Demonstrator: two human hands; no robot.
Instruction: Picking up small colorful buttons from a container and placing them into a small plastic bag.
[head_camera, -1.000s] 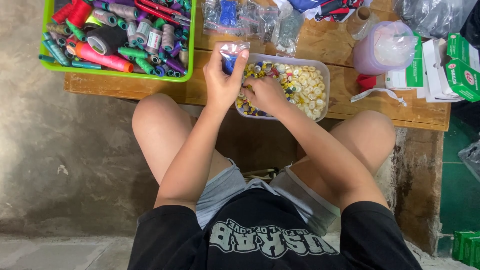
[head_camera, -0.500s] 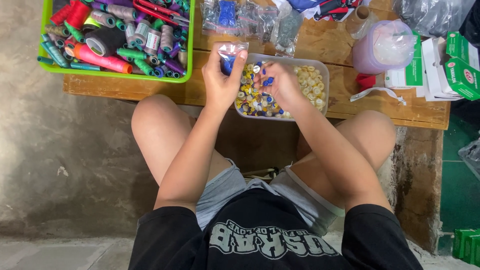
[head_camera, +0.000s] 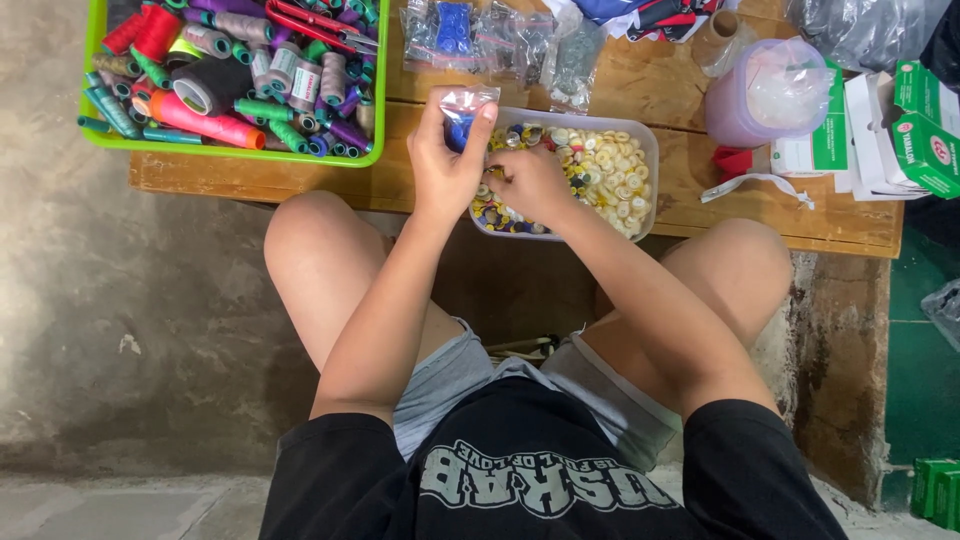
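The left hand (head_camera: 447, 165) held a small clear bag (head_camera: 462, 104) pinched in its fingers. The right hand (head_camera: 530, 180) had drawn back from mid-tub to the near-left buttons (head_camera: 610, 170), fingers curled; whether they held one could not be told.

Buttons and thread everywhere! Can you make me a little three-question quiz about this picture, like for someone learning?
1. True or false: the left hand holds a small clear bag with something blue in it.
2. Where is the right hand? A) in the green tray B) in the clear tub of buttons C) on the purple jar
3. What fills the green tray?

Key:
1. True.
2. B. The fingers are down among the buttons at the tub's near left side.
3. Spools of thread in many colours.
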